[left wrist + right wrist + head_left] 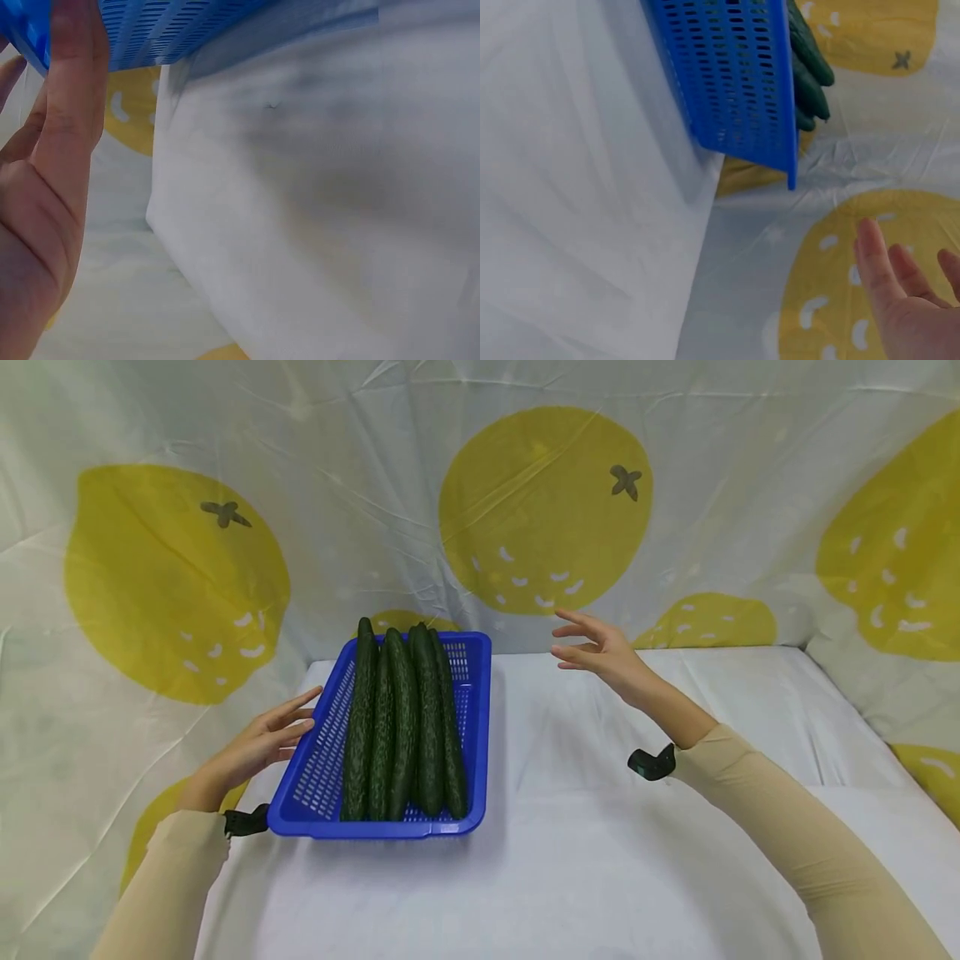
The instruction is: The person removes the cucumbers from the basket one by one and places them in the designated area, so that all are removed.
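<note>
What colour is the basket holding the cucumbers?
The perforated basket is blue all over, seen best in the head view.

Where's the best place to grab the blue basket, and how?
Probably by the rim of the blue basket at its left and right sides: left hand coming from the left, right hand from the right. The cucumbers lie front to back, with some tips poking past the far rim, so the side rims look freer to hold.

One blue perforated basket (483,752) on white cloth (585,877) contains five dark-green cucumbers (406,718) lengthwise, some tips past the far rim.
</note>
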`<state>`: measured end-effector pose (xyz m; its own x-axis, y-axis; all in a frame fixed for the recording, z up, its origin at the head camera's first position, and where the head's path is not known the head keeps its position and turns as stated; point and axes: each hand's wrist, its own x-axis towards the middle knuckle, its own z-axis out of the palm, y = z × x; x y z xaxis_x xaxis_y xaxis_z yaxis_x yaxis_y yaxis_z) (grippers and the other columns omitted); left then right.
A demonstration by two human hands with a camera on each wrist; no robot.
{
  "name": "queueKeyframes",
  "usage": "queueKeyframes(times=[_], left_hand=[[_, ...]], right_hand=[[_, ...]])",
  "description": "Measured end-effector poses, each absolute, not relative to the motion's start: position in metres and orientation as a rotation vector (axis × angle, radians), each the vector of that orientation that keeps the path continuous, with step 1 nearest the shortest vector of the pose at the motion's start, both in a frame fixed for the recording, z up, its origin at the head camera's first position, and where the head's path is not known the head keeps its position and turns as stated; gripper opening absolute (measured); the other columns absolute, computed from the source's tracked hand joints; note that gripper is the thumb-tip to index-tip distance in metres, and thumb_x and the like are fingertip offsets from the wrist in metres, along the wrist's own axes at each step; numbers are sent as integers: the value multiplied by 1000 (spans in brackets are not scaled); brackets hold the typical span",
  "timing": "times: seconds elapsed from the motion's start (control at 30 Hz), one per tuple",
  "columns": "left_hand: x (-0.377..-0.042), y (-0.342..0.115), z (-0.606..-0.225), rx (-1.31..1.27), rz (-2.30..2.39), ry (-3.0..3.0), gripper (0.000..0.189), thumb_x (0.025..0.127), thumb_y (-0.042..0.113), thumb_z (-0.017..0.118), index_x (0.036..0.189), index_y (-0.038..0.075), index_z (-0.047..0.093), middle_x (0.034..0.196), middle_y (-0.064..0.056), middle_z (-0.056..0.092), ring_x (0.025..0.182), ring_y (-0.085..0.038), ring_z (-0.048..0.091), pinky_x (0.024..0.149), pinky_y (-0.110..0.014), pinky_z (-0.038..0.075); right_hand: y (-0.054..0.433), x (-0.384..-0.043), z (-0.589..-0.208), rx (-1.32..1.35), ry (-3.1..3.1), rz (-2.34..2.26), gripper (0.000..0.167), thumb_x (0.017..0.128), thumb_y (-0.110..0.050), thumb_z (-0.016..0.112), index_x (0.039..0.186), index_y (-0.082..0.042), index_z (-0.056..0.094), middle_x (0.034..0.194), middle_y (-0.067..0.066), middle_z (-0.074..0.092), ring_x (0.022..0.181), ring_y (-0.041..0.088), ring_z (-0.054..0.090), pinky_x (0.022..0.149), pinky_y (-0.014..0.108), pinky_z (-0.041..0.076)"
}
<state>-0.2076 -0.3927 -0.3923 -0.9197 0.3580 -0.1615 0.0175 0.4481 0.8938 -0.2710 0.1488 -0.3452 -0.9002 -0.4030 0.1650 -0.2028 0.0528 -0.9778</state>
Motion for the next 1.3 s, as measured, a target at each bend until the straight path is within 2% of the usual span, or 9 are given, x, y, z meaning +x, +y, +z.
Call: queueKeyframes(times=[0.1, 0.2, 0.27, 0.37, 0.67, 0.8, 0.9, 1.1, 1.3], left_hand=[[-208, -393, -392, 330, 1443, 2378, 61, 108, 27, 44, 162, 25, 15, 161, -23, 17, 138, -44, 36, 104, -57, 41], [-208, -393, -392, 330, 1435, 2364, 60, 109, 28, 43, 162, 22, 15, 163, -21, 14, 133, -26, 48, 99, -41, 49], [-208, -393, -391, 319, 1445, 2348, 60, 109, 28, 44, 161, 21, 15, 163, -22, 14, 126, -15, 53, 96, -34, 52], [-207, -392, -389, 304, 1474, 2325, 61, 108, 27, 45, 161, 19, 15, 163, -23, 12, 118, -6, 57, 92, -29, 53], [-208, -391, -391, 346, 1503, 2339, 59, 108, 23, 45, 160, 15, 19, 162, -25, 14, 112, -3, 60, 89, -27, 54], [-209, -392, -394, 374, 1524, 2328, 57, 109, 19, 45, 160, 14, 20, 160, -28, 18, 110, -9, 64, 87, -31, 56], [-208, -392, -394, 379, 1552, 2309, 57, 109, 18, 44, 160, 13, 20, 157, -31, 20, 106, -15, 67, 85, -34, 57], [-208, -392, -393, 380, 1559, 2304, 57, 109, 18, 44, 160, 12, 20, 157, -31, 21, 106, -17, 67, 84, -34, 58], [-207, -390, -393, 368, 1556, 2300, 58, 109, 18, 44, 160, 12, 18, 157, -30, 22, 107, -16, 66, 85, -34, 57]], right_hand=[[139, -275, -345, -632, 2154, -1945, 66, 97, -8, 66, 156, -15, 37, 141, 18, 47, 109, 22, 64, 95, 41, 53], [129, -278, -344, -631, 2157, -1926, 65, 97, -8, 66, 155, -13, 39, 139, 18, 49, 108, 23, 65, 94, 42, 53], [123, -280, -344, -622, 2144, -1932, 64, 96, -8, 68, 153, -11, 41, 138, 18, 50, 108, 25, 65, 94, 44, 53], [113, -283, -343, -625, 2138, -1932, 62, 95, -8, 69, 151, -10, 43, 137, 19, 51, 107, 28, 66, 95, 48, 51], [85, -288, -341, -656, 2112, -1907, 57, 94, -6, 70, 147, -8, 50, 134, 20, 55, 106, 30, 66, 91, 45, 54], [72, -290, -338, -670, 2123, -1874, 56, 93, -8, 72, 145, -9, 52, 132, 19, 57, 109, 36, 65, 87, 39, 57], [62, -291, -335, -682, 2109, -1859, 55, 93, -9, 72, 145, -8, 53, 132, 18, 57, 111, 39, 63, 89, 41, 56], [40, -294, -327, -692, 2043, -1875, 53, 93, -8, 72, 143, -7, 54, 132, 16, 57, 107, 34, 64, 96, 52, 50], [18, -296, -326, -669, 2086, -1871, 50, 92, -10, 73, 140, -7, 58, 129, 16, 59, 113, 31, 62, 91, 46, 54]])
